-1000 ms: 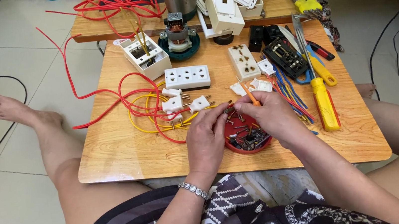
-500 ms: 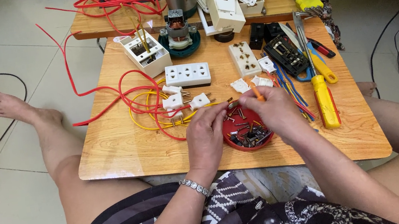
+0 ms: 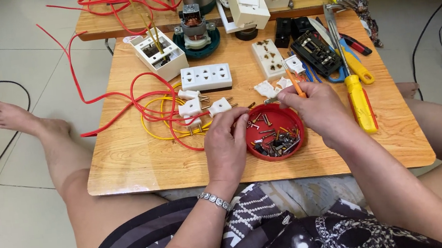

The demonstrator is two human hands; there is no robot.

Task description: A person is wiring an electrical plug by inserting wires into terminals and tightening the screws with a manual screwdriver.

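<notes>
Two hands hover over the red dish [image 3: 276, 133] of screws at the near edge of your wooden bench [image 3: 125, 162]. Your left hand [image 3: 227, 142] rests curled on the dish's rim, fingertips pinching a small metal part; your right hand [image 3: 310, 107] grips a thin orange screwdriver [image 3: 294, 83] above the dish's far side. Red wire [image 3: 118, 94] loops just beside your left hand, by the white plugs [image 3: 197, 106]; a snagged finger could likely tip the dish and scatter screws.
</notes>
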